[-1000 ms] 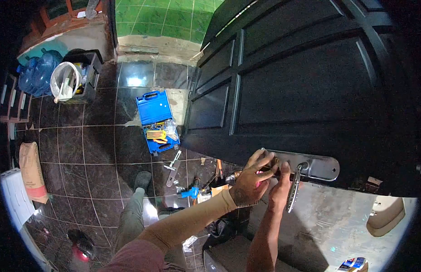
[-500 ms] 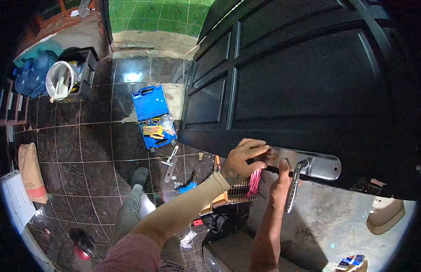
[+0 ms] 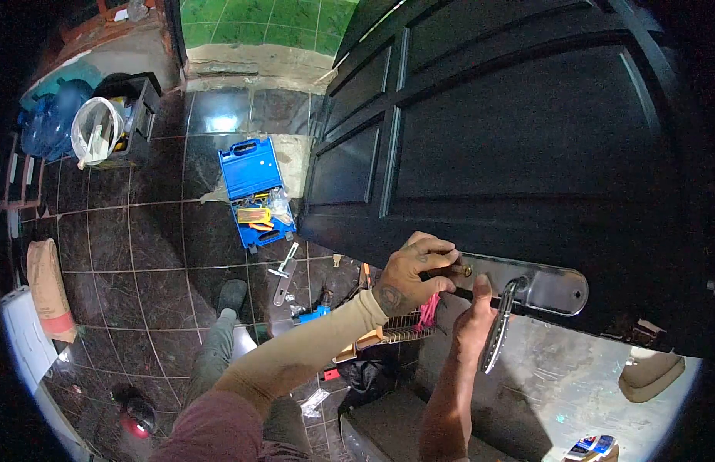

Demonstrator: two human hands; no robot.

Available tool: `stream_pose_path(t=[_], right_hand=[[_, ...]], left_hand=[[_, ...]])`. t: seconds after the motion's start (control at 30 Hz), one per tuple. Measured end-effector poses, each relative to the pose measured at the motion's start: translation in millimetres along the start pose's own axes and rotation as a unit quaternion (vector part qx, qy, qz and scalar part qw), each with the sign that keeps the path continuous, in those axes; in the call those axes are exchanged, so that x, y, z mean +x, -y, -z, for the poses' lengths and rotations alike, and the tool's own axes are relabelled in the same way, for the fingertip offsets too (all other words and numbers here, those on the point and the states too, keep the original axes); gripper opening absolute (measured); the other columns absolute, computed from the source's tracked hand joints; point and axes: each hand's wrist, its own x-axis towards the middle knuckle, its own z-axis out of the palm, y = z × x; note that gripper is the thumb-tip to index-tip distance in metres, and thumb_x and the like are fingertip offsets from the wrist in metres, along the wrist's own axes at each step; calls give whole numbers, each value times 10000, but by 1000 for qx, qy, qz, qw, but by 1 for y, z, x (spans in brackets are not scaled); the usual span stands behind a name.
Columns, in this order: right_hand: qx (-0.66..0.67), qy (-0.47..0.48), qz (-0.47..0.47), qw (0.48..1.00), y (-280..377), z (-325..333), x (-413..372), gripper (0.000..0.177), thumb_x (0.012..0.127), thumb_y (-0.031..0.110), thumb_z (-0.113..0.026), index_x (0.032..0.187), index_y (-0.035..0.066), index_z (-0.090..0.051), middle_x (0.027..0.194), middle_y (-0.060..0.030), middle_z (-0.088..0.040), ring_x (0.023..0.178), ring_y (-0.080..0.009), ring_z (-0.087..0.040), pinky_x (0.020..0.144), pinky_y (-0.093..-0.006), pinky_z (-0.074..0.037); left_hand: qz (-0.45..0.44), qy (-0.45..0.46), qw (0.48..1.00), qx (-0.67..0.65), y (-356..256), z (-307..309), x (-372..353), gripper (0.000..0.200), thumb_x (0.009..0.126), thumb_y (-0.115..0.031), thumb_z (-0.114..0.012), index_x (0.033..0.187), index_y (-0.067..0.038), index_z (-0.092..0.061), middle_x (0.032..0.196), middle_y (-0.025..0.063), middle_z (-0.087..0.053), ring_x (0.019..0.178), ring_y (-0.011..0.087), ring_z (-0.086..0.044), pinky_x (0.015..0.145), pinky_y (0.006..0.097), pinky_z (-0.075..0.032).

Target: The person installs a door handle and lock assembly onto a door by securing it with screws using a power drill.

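A black panelled door [image 3: 511,138] fills the upper right of the frame, over dark floor tiles [image 3: 153,246]. In the upper left stands a dark crate [image 3: 142,127] with a white bucket [image 3: 97,132] in front of it; a brown paper sack [image 3: 51,289] stands at the left edge. An open blue tool case [image 3: 253,173] lies left of centre, apart from both hands. A wire rack [image 3: 407,327] shows partly behind the left forearm, which crosses the lower middle and hides part of the floor.

Right of centre, the metal plate [image 3: 546,286] lies along the door's lower edge. The left hand [image 3: 419,266] curls at its left end, fingers above and thumb below; I cannot tell whether they pinch anything. The right hand [image 3: 474,323] clasps its lower edge, thumb on the face, other fingers mostly hidden. The lever handle [image 3: 498,335] hangs just right of that thumb. A small brass piece [image 3: 467,271] sits beside the left fingertips.
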Motion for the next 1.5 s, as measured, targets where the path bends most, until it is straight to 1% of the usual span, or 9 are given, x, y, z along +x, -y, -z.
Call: stream_pose_path(t=[0.53, 0.7, 0.93, 1.07, 1.2, 1.27, 1.4, 1.47, 1.5], right_hand=[[24, -5, 109, 994, -47, 38, 30, 232, 837, 140, -769, 898, -30, -623, 809, -69, -644, 718, -144, -585, 661, -308, -494], [-54, -22, 105, 993, -54, 50, 23, 278, 812, 192, -807, 829, -22, -630, 740, -44, -633, 651, -133, -555, 608, -319, -482], [201, 65, 62, 976, -77, 69, 5, 493, 894, 162, -696, 1305, -19, -492, 1188, -111, -624, 1077, -179, -592, 921, -322, -480], [275, 69, 64, 957, -99, 70, -3, 405, 930, 228, -641, 1243, 23, -487, 1107, -62, -572, 1022, -146, -539, 914, -308, -440], [468, 17, -31, 883, -149, 63, -12, 225, 949, 177, -614, 1122, 47, -553, 1021, -54, -607, 937, -141, -577, 842, -292, -464], [493, -42, -104, 863, -188, 61, -33, 124, 970, 170, -593, 1011, 55, -569, 939, -45, -621, 838, -143, -604, 764, -280, -479], [460, -39, -215, 861, -347, 46, -132, 138, 978, 200, -597, 884, 102, -573, 820, -3, -603, 689, -112, -547, 661, -270, -490], [484, -28, -298, 822, -444, 28, -207, 133, 954, 212, -627, 905, 100, -577, 814, 2, -615, 669, -103, -551, 642, -289, -503], [506, -15, -314, 803, -484, 27, -248, 136, 934, 214, -648, 921, 96, -582, 817, -2, -630, 674, -101, -573, 628, -303, -511]], left_hand=[[-49, -52, 985, 156, -6, -33, 4, 405, 607, -105, -825, 980, 10, -714, 1082, 151, -674, 1003, 323, -621, 843, 404, -536], [-41, -42, 981, 186, -7, -38, -5, 506, 697, -142, -801, 1164, -1, -668, 1159, 161, -648, 1045, 338, -613, 913, 382, -504], [-19, -57, 973, 221, -33, -47, -17, 522, 807, -212, -739, 1267, -5, -604, 1251, 237, -571, 1151, 393, -563, 1007, 439, -456], [-89, 5, 947, 309, -32, -44, -21, 563, 828, -170, -689, 1331, 25, -529, 1275, 262, -546, 1180, 426, -537, 1016, 455, -435], [-121, 26, 946, 300, -38, -63, -26, 781, 761, -233, -807, 1352, 108, -427, 1290, 263, -520, 1192, 395, -521, 1037, 433, -397], [-196, -14, 872, 448, -37, -82, -24, 865, 692, -268, -874, 1331, 100, -422, 1243, 227, -534, 1164, 357, -521, 1033, 427, -392], [-66, -145, 900, 406, -13, -121, -17, 947, 585, -370, -938, 1264, 73, -447, 1214, 200, -540, 1127, 333, -533, 1016, 427, -404], [-166, -160, 790, 568, 19, -88, 7, 955, 575, -376, -937, 1272, 59, -450, 1220, 199, -571, 1109, 331, -564, 989, 425, -439], [-179, -146, 820, 524, 19, -90, 9, 939, 584, -370, -932, 1273, 54, -455, 1213, 199, -591, 1091, 333, -584, 968, 425, -459]])
